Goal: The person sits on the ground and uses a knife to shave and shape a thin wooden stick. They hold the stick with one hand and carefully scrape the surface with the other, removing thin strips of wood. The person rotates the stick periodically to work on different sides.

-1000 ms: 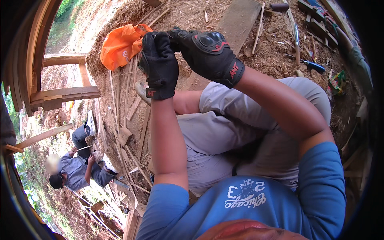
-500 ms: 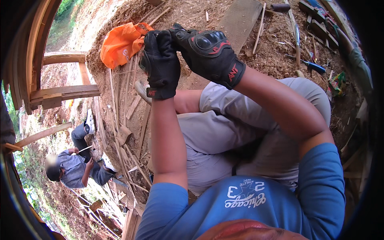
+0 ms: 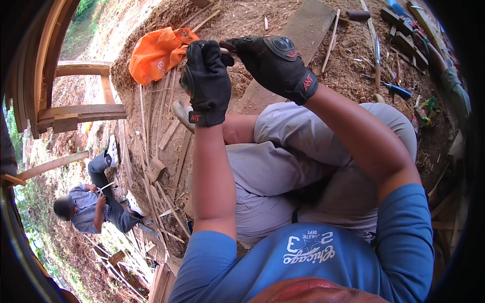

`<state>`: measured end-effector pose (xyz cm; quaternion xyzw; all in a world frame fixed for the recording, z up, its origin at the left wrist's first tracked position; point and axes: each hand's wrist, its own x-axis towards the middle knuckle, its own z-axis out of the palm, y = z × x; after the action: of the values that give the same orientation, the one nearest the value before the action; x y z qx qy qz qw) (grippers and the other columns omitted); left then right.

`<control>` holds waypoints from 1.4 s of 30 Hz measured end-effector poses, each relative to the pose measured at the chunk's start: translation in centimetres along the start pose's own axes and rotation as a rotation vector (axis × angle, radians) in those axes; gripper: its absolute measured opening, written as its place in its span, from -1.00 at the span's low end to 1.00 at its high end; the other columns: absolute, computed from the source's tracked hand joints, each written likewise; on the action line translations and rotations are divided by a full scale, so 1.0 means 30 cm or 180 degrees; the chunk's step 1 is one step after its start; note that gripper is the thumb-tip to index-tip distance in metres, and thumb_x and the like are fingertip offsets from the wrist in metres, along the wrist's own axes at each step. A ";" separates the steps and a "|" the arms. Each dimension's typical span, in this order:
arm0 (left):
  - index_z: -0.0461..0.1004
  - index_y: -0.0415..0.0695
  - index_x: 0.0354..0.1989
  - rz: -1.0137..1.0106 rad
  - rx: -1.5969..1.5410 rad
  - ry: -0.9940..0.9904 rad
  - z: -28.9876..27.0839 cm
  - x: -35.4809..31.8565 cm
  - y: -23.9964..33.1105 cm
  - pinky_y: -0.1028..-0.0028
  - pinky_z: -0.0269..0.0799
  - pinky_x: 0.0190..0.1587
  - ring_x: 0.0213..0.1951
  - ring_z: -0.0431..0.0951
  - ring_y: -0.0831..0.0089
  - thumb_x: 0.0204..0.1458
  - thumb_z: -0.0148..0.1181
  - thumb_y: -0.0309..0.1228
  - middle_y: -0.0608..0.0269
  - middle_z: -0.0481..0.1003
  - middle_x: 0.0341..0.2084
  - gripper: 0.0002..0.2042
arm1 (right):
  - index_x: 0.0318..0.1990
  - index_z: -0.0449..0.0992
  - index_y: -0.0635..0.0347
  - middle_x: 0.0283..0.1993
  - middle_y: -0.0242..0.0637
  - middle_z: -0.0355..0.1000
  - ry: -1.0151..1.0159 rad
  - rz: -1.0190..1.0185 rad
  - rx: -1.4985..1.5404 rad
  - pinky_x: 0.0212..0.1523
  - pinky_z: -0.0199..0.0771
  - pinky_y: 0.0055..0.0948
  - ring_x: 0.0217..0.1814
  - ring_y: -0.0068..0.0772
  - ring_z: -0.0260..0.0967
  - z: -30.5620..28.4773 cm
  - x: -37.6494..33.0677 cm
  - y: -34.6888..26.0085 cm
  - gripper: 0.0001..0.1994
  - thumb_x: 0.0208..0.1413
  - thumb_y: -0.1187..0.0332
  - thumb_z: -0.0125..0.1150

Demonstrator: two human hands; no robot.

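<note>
Wood shavings (image 3: 242, 20) carpet the ground at the far side, offcuts scattered through them, with a wide plank (image 3: 305, 35) lying beyond the hands and a timber frame (image 3: 91, 112) over on the left. And there's the change: the two black-gloved hands, bunched together a moment ago, have drawn slightly apart! The right hand (image 3: 228, 49) has slid off to the right, the left hand (image 3: 207, 76) keeps its place, and a short stretch of slender, pale brown piece (image 3: 226, 51) shows in the gap. So what was buried between the gloves is now in sight, apparently spanned from one hand to the other. The left is curled narrow, seemingly closed around its end; the right looks pinched tight on the other, though glove fingers hide the exact contact. What the piece is, I can't tell: too little shows. Just left of it, the orange bag (image 3: 154, 55) lies crumpled, partly behind the left glove; whether they touch is unclear. Well off to the right, a blue-handled tool (image 3: 397, 90) rests untouched. Far left, a co-worker (image 3: 91, 209) sits busy with a pale strip (image 3: 107, 186)
</note>
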<state>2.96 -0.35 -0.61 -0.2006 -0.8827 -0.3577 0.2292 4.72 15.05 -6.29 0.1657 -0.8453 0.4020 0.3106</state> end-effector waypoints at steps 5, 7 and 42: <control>0.43 -0.11 -0.30 -0.0417 -0.0113 -0.0326 -0.016 0.005 0.013 0.14 0.44 -0.24 -0.38 0.60 0.13 0.49 -0.15 -0.16 0.25 0.56 -0.54 -0.63 | 0.18 0.61 -0.13 -0.28 -0.22 0.62 -0.0105 0.0059 -0.0375 -0.33 0.59 -0.12 -0.30 -0.12 0.62 -0.007 -0.048 0.012 -0.64 0.26 0.38 0.13; 0.44 -0.11 -0.29 -0.0515 -0.0103 -0.0374 -0.020 0.009 0.001 0.15 0.45 -0.23 -0.40 0.60 0.15 0.49 -0.16 -0.16 0.25 0.57 -0.55 -0.63 | 0.14 0.62 -0.14 -0.27 -0.23 0.62 -0.0765 0.0388 -0.0824 -0.34 0.58 -0.12 -0.30 -0.12 0.61 -0.022 -0.065 0.034 -0.65 0.23 0.39 0.18; 0.44 -0.08 -0.31 -0.0573 -0.0398 -0.0279 -0.020 -0.012 -0.017 0.20 0.47 -0.33 -0.48 0.63 0.24 0.45 -0.03 -0.11 0.24 0.58 -0.56 -0.66 | 0.25 0.57 -0.16 -0.28 -0.17 0.63 -0.0663 0.0426 -0.0653 -0.36 0.55 -0.09 -0.34 -0.08 0.60 -0.005 -0.096 0.029 -0.62 0.32 0.28 0.07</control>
<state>3.15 -1.18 -0.71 -0.1498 -0.8824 -0.4221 0.1443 6.49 15.80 -8.59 0.1172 -0.9187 0.3140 0.2091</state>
